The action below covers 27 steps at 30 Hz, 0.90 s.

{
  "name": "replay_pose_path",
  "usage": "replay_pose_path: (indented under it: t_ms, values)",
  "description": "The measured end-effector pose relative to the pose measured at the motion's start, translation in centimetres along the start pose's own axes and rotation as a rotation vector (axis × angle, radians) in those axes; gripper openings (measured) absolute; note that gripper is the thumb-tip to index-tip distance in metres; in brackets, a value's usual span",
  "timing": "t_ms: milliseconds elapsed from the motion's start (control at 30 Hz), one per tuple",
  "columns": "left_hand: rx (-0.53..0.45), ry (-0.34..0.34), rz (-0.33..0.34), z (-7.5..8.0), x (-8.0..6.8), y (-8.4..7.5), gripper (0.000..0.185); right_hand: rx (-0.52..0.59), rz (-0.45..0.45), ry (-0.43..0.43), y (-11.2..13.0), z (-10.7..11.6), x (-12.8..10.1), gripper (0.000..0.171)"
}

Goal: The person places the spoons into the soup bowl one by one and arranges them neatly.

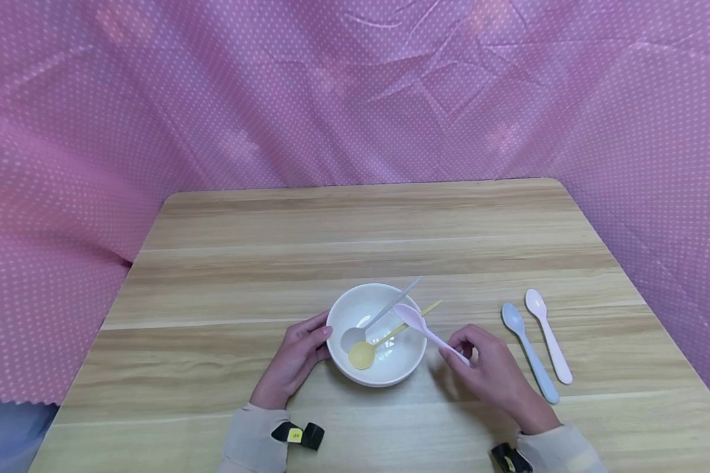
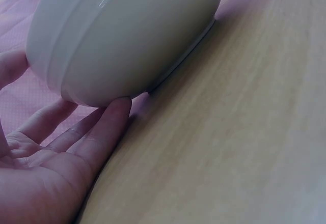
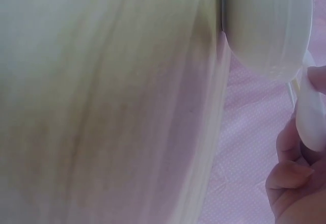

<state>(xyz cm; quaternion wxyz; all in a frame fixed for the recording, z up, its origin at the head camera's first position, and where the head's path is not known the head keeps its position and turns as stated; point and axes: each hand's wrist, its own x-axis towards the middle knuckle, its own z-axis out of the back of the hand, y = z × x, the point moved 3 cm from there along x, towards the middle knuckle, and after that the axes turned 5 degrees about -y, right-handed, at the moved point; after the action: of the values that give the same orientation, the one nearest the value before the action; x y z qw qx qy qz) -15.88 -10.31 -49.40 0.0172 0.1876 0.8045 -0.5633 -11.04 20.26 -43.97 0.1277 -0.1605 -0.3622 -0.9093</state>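
Note:
A white bowl (image 1: 401,353) stands on the table in the head view. My left hand (image 1: 296,361) holds its left side, thumb at the rim and fingers against the outer wall, as the left wrist view also shows. Inside the bowl lean a yellow spoon (image 1: 362,355) and a pale grey spoon (image 1: 353,338), handles pointing up and right past the rim. By its handle end, my right hand (image 1: 490,374) pinches a light purple spoon (image 1: 410,316), whose head is over the bowl's right side. In the right wrist view, part of that hand is cut off.
To the right of my right hand, a blue spoon (image 1: 532,355) and a pale pink spoon (image 1: 549,335) lie side by side on the wooden table (image 1: 355,230). A pink dotted cloth (image 1: 355,98) hangs behind the table and along both sides.

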Motion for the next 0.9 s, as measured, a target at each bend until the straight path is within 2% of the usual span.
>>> replay_pose_path:
  t_ms: [900]
  values:
    - [-0.002, -0.006, 0.002, -0.02, -0.02, 0.02, 0.054, -0.004, 0.023, 0.036, 0.42, -0.23, 0.79, 0.02]
